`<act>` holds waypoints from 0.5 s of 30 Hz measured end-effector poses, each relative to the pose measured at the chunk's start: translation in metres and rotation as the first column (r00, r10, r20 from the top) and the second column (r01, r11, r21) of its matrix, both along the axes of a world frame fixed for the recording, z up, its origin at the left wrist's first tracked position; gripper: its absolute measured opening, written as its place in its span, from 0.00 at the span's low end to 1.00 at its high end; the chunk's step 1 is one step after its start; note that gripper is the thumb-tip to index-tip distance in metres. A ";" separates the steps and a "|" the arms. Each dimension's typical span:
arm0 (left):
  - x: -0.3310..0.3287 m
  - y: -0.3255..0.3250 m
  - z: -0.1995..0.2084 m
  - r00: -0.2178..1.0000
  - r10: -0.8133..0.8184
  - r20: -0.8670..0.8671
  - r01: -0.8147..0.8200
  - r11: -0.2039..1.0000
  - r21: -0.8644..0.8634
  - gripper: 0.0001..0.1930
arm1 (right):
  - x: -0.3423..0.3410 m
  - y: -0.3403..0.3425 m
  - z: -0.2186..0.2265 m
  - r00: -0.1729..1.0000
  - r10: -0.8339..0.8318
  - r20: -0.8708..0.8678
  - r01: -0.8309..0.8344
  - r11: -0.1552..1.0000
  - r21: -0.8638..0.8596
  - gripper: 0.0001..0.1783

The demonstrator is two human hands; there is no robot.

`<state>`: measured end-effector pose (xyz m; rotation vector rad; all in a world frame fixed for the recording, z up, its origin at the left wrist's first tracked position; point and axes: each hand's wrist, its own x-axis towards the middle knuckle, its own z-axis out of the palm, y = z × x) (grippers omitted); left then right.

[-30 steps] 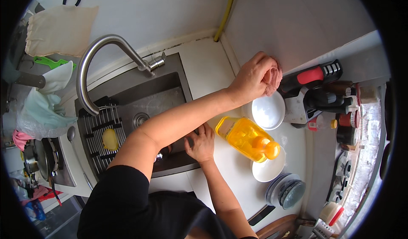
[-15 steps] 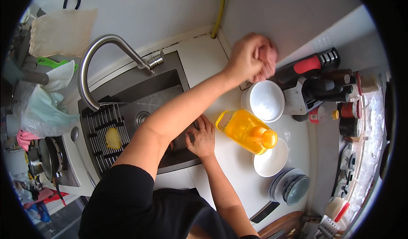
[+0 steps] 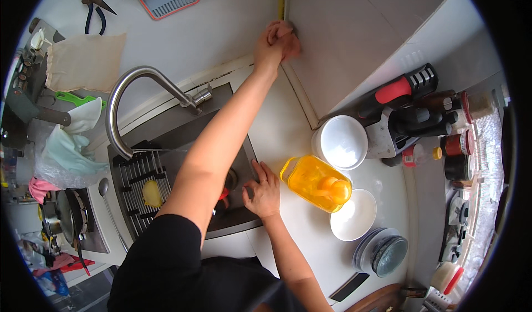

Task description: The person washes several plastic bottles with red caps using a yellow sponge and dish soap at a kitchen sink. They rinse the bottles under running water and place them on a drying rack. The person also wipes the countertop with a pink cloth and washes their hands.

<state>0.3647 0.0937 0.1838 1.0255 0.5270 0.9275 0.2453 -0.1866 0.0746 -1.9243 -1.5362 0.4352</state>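
Observation:
My left arm stretches across the sink (image 3: 221,93) to the far wall corner. There my left hand (image 3: 271,47) is closed on a crumpled pinkish cloth (image 3: 291,46), pressed at the wall by the yellow pipe (image 3: 281,1); both are a little blurred. My right hand (image 3: 262,193) lies with fingers apart on the right rim of the sink and holds nothing. To its right a bottle of orange-yellow liquid with a pump top (image 3: 313,183) stands beside a deep white bowl (image 3: 344,141) and a shallower white bowl (image 3: 354,217). My left forearm hides part of the basin.
A curved faucet (image 3: 113,107) arches over the sink. A yellow sponge (image 3: 151,193) lies on the drying rack (image 3: 133,173). Stacked dishes (image 3: 388,256) stand at the right, with a knife block (image 3: 382,134), a red-black sharpener (image 3: 394,91) and jars (image 3: 459,144) along the wall.
My left hand has moved left and farther away with the cloth, from above the deep bowl to the wall corner. My right hand stays on the sink rim. The view has shifted slightly.

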 end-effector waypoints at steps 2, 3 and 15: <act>0.011 0.004 -0.002 0.990 0.121 0.077 -0.125 0.991 0.038 0.06 | -0.002 0.000 0.004 1.000 0.010 -0.025 -0.010 1.000 -0.015 0.05; 0.022 -0.005 -0.001 0.976 0.209 0.068 -0.215 0.970 0.115 0.05 | -0.001 0.001 0.004 0.999 0.007 -0.032 -0.008 1.000 -0.024 0.05; -0.004 -0.120 0.011 0.986 0.156 0.057 -0.122 0.450 0.884 0.09 | -0.004 0.001 -0.009 0.999 -0.031 0.041 0.031 0.999 0.007 0.05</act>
